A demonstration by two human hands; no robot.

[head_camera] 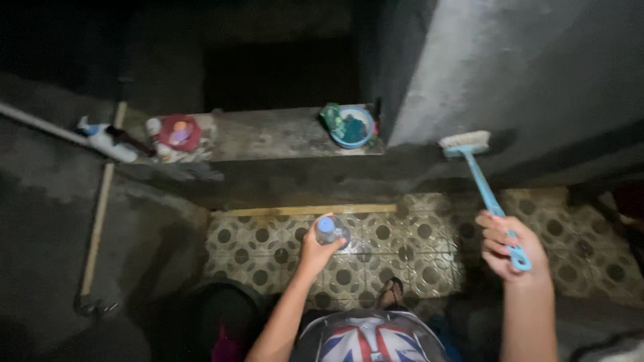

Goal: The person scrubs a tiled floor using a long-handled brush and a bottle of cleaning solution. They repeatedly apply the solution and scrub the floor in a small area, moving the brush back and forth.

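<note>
Left grip (315,251) wraps a clear plastic bottle with a blue cap (331,230) above the patterned tile floor (409,248); my right grip (508,249) clasps the blue handle of a scrub brush (477,167), bristles against the grey concrete wall (537,74). Farther off, I see a blue bowl (352,126) on the concrete ledge (275,134).
</note>
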